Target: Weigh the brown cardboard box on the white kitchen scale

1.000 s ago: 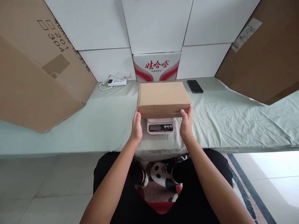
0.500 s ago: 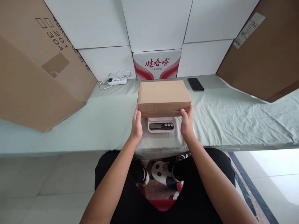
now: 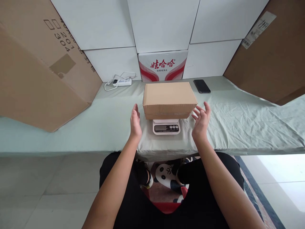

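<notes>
A closed brown cardboard box (image 3: pixel 169 95) rests on a small white digital kitchen scale (image 3: pixel 166 131). The box hides most of the scale's top; only its front, with a small display and several round buttons, shows. To the left of the box is my left hand (image 3: pixel 136 122), apart from it, fingers stretched out and holding nothing. My right hand (image 3: pixel 201 122) is just off the box's right side with its fingers spread, empty too.
Behind the box, against white panels, stands a white and red carton (image 3: pixel 163 66). A black phone (image 3: pixel 202 86) lies at the back right, a white power strip (image 3: pixel 122 82) with a cable at the back left. Large cardboard sheets (image 3: pixel 71 105) flank the cloth-covered table (image 3: pixel 114 127).
Both hands have let go of the cardboard box and moved outward, one to each side. The box stays on the scale. The whole view has shifted slightly.
</notes>
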The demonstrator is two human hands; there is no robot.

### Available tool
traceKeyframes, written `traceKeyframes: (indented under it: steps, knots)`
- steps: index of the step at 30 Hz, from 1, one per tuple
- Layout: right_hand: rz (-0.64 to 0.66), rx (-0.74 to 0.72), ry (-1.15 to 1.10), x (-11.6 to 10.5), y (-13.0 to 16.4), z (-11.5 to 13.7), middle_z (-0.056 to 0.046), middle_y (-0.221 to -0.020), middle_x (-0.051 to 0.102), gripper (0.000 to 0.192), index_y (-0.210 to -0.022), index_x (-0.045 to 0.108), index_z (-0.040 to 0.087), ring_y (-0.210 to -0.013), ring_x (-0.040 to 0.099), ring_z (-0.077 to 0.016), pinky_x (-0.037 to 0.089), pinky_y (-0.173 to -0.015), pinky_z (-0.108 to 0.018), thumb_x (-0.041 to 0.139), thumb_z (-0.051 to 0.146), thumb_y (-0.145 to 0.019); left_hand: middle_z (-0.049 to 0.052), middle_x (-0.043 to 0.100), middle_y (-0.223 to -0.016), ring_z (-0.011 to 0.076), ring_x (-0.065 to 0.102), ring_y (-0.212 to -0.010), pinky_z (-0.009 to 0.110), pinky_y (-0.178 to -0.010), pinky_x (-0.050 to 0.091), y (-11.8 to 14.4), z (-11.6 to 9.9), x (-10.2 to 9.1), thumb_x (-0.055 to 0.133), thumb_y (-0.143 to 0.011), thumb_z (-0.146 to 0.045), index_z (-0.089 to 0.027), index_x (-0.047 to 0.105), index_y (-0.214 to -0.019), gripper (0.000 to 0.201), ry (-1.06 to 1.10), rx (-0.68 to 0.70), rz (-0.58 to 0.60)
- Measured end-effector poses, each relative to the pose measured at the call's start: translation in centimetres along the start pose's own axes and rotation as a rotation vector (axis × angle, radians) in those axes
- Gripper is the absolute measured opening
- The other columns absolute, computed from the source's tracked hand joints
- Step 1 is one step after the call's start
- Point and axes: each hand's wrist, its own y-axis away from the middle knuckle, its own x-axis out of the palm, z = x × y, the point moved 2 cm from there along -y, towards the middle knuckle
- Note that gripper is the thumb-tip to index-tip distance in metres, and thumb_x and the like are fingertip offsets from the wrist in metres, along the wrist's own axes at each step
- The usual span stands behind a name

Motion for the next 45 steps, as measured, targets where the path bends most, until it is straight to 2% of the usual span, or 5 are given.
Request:
traceKeyframes:
  steps: [6,14,20,38,45]
  knots:
    - [-0.049,0.033,-0.039,0.5,0.2,0.1,-0.003,-0.115,0.07,0.035,-0.117,0.067,0.028,-0.11,0.071,-0.0207,0.051,-0.099,-0.039,0.059,0.052,-0.093,0.008,0.033,-0.191,0.0237,0.029,-0.179,0.041,-0.146,0.027,0.1,-0.2,0.3,0.033,-0.109,-0.074,-0.024,0.046,-0.174,0.083,0.001,-0.033,-0.015]
    - [-0.071,0.057,-0.083,0.7,0.3,0.1,0.002,-0.088,0.063,0.027,-0.093,0.062,0.025,-0.084,0.068,-0.0143,0.051,-0.081,-0.03,0.063,0.052,-0.092,0.008,0.034,-0.191,0.0254,0.029,-0.179,0.043,-0.146,0.027,0.1,-0.1,0.2,0.033,-0.109,-0.076,-0.025,0.047,-0.174,0.083,0.005,-0.039,-0.011]
    - [-0.092,0.095,-0.156,0.8,0.7,0.4,0.011,-0.057,0.026,0.052,-0.063,0.029,0.026,-0.05,0.028,-0.0078,0.029,-0.051,-0.027,0.073,0.04,-0.086,0.01,0.035,-0.19,0.0271,0.03,-0.179,0.042,-0.146,0.028,0.2,0.3,0.3,0.036,-0.107,-0.082,-0.024,0.047,-0.174,0.09,0.004,-0.018,0.011]
    - [-0.061,0.099,-0.157,1.0,1.2,1.1,0.012,-0.053,0.02,0.057,-0.062,0.023,0.027,-0.048,0.017,-0.0058,0.018,-0.046,-0.028,0.074,0.032,-0.086,0.012,0.041,-0.188,0.028,0.036,-0.177,0.043,-0.145,0.032,0.5,0.3,0.6,0.039,-0.106,-0.08,-0.024,0.054,-0.168,0.086,0.024,-0.018,0.031]
    - [-0.047,0.092,-0.15,1.0,1.3,1.2,0.012,-0.053,0.018,0.059,-0.063,0.022,0.027,-0.048,0.016,-0.0062,0.019,-0.046,-0.028,0.075,0.035,-0.088,0.019,0.073,-0.156,0.0318,0.064,-0.157,0.047,-0.132,0.049,0.4,-0.3,0.3,0.053,-0.104,-0.07,-0.022,0.072,-0.134,0.059,0.035,0.069,-0.116]
